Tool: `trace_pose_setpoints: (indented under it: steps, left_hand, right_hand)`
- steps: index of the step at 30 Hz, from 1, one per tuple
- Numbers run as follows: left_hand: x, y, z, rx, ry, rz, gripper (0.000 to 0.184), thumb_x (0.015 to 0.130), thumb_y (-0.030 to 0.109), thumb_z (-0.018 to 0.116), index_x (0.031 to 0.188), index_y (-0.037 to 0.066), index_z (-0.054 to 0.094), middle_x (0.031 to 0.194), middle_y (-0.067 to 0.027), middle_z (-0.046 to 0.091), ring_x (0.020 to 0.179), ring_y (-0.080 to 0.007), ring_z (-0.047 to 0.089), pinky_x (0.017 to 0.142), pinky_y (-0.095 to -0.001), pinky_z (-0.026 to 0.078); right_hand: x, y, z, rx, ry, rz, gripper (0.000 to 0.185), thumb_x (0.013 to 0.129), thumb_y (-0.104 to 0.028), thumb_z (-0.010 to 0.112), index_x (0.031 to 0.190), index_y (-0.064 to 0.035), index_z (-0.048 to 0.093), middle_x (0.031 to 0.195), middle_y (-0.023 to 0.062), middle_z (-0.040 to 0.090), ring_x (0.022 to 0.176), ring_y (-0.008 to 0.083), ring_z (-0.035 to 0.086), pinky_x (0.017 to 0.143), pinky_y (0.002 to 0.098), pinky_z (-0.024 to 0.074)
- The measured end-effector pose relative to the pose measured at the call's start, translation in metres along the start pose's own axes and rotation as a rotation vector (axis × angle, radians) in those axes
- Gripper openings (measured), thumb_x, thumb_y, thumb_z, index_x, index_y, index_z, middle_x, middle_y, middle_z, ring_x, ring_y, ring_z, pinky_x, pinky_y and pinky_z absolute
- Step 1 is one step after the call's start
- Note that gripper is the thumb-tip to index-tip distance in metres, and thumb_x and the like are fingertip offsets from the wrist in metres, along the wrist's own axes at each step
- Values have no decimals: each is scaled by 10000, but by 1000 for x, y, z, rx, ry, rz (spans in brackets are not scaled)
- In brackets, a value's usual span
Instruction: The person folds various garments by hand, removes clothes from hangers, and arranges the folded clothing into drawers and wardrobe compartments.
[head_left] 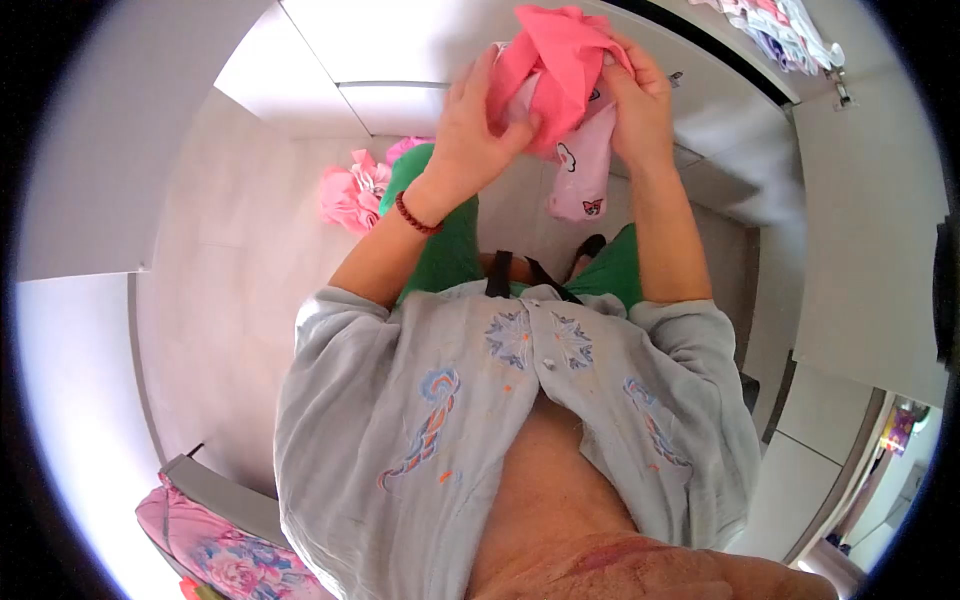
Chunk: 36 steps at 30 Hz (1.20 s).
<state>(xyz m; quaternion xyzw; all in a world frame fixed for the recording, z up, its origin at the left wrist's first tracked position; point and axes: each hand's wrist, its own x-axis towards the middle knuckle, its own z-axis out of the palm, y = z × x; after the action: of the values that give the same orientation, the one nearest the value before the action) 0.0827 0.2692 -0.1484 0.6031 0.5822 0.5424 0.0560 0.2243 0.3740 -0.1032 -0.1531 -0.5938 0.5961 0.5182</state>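
Observation:
A bunched pink garment (560,80), coral pink on one part and pale pink with small printed figures on another, is held up between my two hands. My left hand (480,125), with a red beaded bracelet on the wrist, grips its left side with bent fingers. On the other side my right hand (640,105) pinches the fabric between thumb and fingers. A pale pink printed part (582,175) of the garment hangs down below. How the cloth is folded inside my grip is hidden.
A heap of pink clothes (352,192) lies on the floor beside my green-clad leg (440,240). White drawer fronts (390,105) stand ahead. Folded clothes (785,35) lie at the upper right, near an open cabinet door (870,200). Floral pink fabric (225,550) is at the lower left.

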Motion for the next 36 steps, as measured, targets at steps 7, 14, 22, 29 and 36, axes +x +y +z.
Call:
trace_pose_setpoints:
  steps: [7, 14, 22, 29, 36]
  left_hand:
    - [16, 45, 8, 345, 32, 112, 915, 680, 230, 758, 1378, -19, 220, 1213, -201, 492, 1077, -280, 524, 901, -345, 431]
    - [74, 5, -25, -386, -380, -117, 688, 733, -43, 621, 1349, 65, 335, 1158, -125, 556, 934, -191, 608, 768, -272, 514]
    - [107, 93, -36, -496, -761, -316, 243, 888, 23, 484, 1108, 6, 587, 996, -54, 631, 786, -119, 597, 624, -232, 512]
    - [125, 106, -10, 5, -888, 169, 224, 893, 174, 544, 765, 3, 609, 619, -58, 596, 575, -70, 539, 512, -240, 432]
    - [135, 125, -24, 83, -906, 272, 273, 857, 216, 609, 692, 0, 588, 543, -34, 526, 513, -60, 447, 474, -238, 386]
  right_hand:
    - [-5, -25, 7, 336, -33, 126, 260, 890, -18, 476, 1136, 10, 557, 1190, 111, 546, 1041, 180, 538, 906, 294, 424]
    - [2, -20, -48, 192, -91, 38, 326, 884, -52, 516, 1204, 6, 499, 1170, 94, 561, 1013, 143, 548, 866, 267, 446]
    - [-10, -16, -61, -626, 97, -151, 180, 835, -47, 596, 1009, -11, 620, 931, 7, 614, 846, 97, 553, 748, 231, 435]
    - [-14, -64, -40, -207, -335, 90, 296, 790, -115, 658, 1048, 1, 571, 943, 34, 604, 886, 112, 561, 810, 250, 452]
    - [-12, -60, -72, -496, -266, 118, 269, 772, -40, 645, 1030, -6, 576, 893, 16, 605, 825, 104, 571, 758, 242, 465]
